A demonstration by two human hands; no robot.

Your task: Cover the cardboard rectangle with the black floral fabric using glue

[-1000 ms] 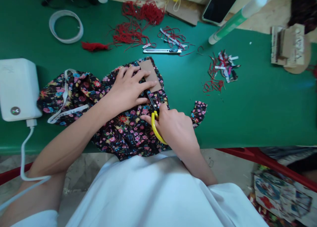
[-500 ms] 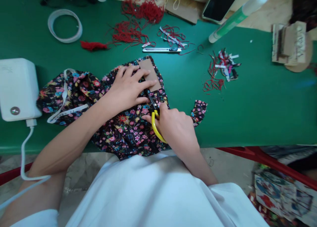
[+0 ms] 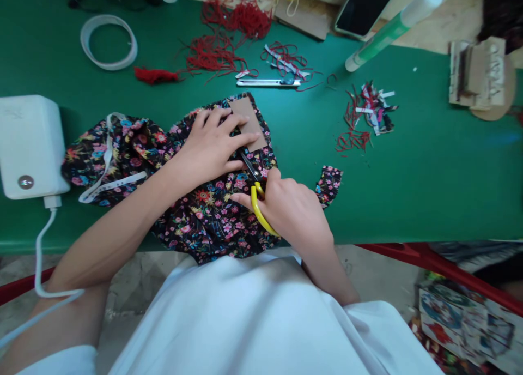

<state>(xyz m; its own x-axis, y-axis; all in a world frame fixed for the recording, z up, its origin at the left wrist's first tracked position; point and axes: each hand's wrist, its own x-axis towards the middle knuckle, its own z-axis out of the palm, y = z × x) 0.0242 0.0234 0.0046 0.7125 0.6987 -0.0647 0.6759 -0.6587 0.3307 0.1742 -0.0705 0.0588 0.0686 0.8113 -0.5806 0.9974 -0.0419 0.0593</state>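
Note:
My left hand [image 3: 216,140] lies spread on black floral fabric [image 3: 216,211], its fingers pressing on a small brown cardboard rectangle [image 3: 253,125] near the fabric's far right corner. Yellow-handled scissors [image 3: 258,209] are gripped in my right hand [image 3: 296,214], with the thumb stretched out to the left. Their dark blades point up and left, toward the card's lower edge and close to my left thumb. The blade tips are partly hidden near my left hand. A small cut piece of the same floral fabric [image 3: 330,183] rests right of my right hand.
Beyond the fabric lie a utility knife [image 3: 267,83], red yarn [image 3: 216,53] and a tape roll [image 3: 108,42]. Yarn and paper scraps [image 3: 371,110] sit to the right, below a green-labelled tube [image 3: 388,34]. A white power bank [image 3: 30,146] with a cable stands at left.
My right hand and the scissors have shifted slightly to the right, and the right thumb sticks out further left. My left hand and the card keep their place on the fabric.

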